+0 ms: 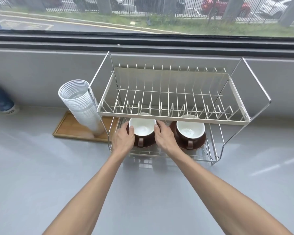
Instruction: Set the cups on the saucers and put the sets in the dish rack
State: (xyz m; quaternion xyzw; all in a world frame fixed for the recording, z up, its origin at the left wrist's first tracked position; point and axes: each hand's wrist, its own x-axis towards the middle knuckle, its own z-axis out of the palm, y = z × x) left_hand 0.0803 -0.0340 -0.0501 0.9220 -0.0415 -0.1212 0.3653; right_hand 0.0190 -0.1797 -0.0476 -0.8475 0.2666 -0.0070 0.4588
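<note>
A two-tier wire dish rack (173, 117) stands on the grey counter under the window. On its lower shelf sit two brown cups with white insides. The right cup (190, 131) rests on its brown saucer (201, 141), handle facing me. The left cup (142, 128) sits on a brown saucer (143, 146) that is mostly hidden by my hands. My left hand (123, 139) grips the left side of this set and my right hand (164, 137) grips its right side, fingers curled around the saucer's edge.
A tall, leaning stack of clear plastic cups (80, 102) stands on a wooden tray (70, 128) just left of the rack. The rack's upper tier holds nothing. A person's blue-jeaned leg and shoe (3, 102) show at the far left. Bare grey counter lies in front.
</note>
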